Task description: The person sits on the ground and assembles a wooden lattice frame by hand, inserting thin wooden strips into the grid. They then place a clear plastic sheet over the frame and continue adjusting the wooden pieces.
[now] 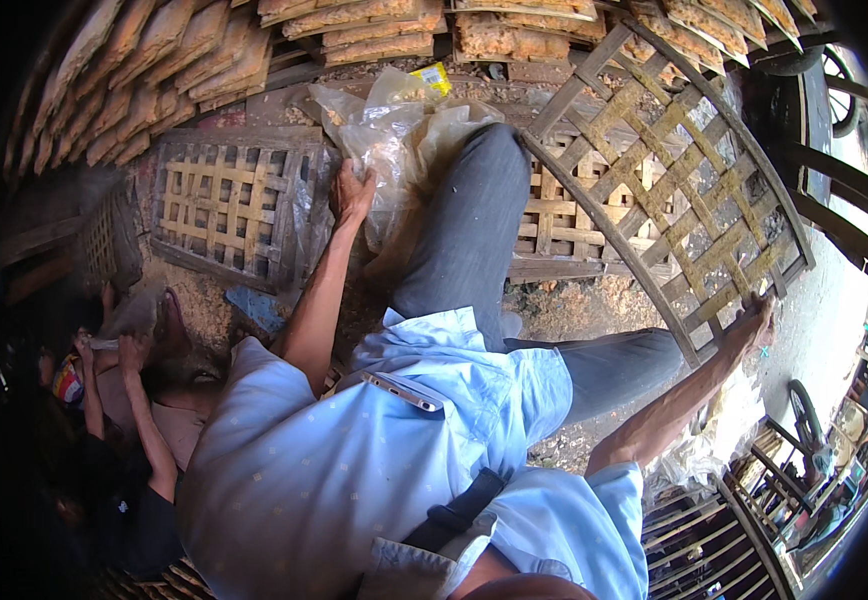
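Note:
My right hand (pixel 751 326) is closed on the lower right corner of a woven bamboo lattice panel (pixel 689 185) with a wooden frame. The panel stands tilted to the right of my raised knee. My left hand (pixel 352 192) is closed at the edge of a crumpled clear plastic sheet (pixel 384 125), with its fingertips partly hidden. Close to the left hand lies a second framed lattice panel (pixel 219 205). Another lattice panel (pixel 551 205) shows partly behind the tilted one.
Stacks of rough brown-topped slabs (pixel 364 30) line the far side and far left. A co-worker (pixel 139 420) sits at my left, hands on plastic. A phone (pixel 402 391) rests at my shirt. Slatted bamboo (pixel 704 545) lies at lower right; a bicycle wheel (pixel 839 90) shows far right.

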Demonstrator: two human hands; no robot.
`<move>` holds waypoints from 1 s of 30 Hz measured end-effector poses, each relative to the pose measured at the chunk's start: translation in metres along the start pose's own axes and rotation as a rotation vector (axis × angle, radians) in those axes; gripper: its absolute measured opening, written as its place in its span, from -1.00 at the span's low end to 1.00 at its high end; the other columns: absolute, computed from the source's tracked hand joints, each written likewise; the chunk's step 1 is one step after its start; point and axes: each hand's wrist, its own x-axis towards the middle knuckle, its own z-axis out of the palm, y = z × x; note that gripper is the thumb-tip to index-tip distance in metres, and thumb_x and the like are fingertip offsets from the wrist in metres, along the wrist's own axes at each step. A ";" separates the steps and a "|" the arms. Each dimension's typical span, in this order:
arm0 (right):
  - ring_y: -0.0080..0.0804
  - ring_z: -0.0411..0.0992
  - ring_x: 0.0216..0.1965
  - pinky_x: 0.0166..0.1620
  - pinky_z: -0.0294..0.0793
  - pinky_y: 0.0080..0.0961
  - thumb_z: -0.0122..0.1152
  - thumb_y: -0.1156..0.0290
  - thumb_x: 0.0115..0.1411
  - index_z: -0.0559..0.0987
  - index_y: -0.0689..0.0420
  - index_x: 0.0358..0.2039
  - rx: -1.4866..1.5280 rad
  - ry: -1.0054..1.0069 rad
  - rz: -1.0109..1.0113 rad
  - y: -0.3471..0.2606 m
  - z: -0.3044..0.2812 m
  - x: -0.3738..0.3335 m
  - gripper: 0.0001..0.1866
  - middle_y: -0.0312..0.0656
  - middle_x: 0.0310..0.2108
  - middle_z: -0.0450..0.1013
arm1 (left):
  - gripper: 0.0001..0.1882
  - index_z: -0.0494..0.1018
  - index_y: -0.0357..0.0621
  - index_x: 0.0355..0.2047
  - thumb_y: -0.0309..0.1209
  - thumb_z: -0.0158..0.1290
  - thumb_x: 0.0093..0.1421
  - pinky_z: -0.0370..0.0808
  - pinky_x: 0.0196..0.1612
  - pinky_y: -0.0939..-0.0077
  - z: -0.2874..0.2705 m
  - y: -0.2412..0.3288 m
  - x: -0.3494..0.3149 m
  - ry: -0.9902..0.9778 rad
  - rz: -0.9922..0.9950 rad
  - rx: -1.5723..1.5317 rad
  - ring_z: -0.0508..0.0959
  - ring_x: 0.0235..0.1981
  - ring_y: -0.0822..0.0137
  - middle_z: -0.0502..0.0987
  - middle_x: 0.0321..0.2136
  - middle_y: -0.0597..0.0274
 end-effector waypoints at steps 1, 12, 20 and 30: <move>-0.45 0.58 -0.36 -0.31 0.43 -0.42 0.31 -0.03 0.36 0.70 0.13 -0.27 0.050 0.048 0.004 -0.003 0.007 0.001 -0.58 -0.21 -0.29 0.70 | -0.48 0.54 -0.23 0.05 -0.09 0.21 0.24 0.52 0.10 -0.10 0.001 -0.007 0.004 0.009 -0.004 0.004 0.60 0.05 -0.30 0.64 -0.03 -0.29; -0.27 0.57 -0.33 -0.35 0.54 -0.37 0.34 0.06 0.31 0.69 0.29 -0.20 0.162 -0.070 0.114 0.109 0.013 0.065 -0.55 -0.03 -0.29 0.65 | -0.47 0.49 -0.32 0.03 -0.03 0.15 0.36 0.53 0.04 -0.06 -0.043 0.044 -0.020 0.328 0.279 -0.064 0.62 -0.03 -0.26 0.64 -0.14 -0.27; -0.14 0.55 -0.46 -0.31 0.55 -0.11 0.34 0.02 0.22 0.74 0.30 -0.26 -0.359 -0.211 0.137 0.162 0.057 0.062 -0.51 -0.08 -0.44 0.63 | -0.48 0.56 -0.19 -0.07 0.05 0.16 0.30 0.54 -0.02 -0.16 0.001 0.012 0.002 -0.176 0.158 0.091 0.67 -0.09 -0.22 0.69 -0.13 -0.12; -0.37 0.63 -0.31 -0.21 0.71 -0.36 0.31 0.17 0.40 0.68 0.33 -0.21 0.121 -0.510 -0.033 0.086 0.164 -0.117 -0.61 -0.09 -0.35 0.65 | -0.69 0.60 -0.23 -0.18 -0.23 0.00 0.45 0.54 -0.16 0.24 -0.075 0.037 -0.021 0.183 0.004 -0.864 0.63 -0.29 0.16 0.65 -0.35 -0.03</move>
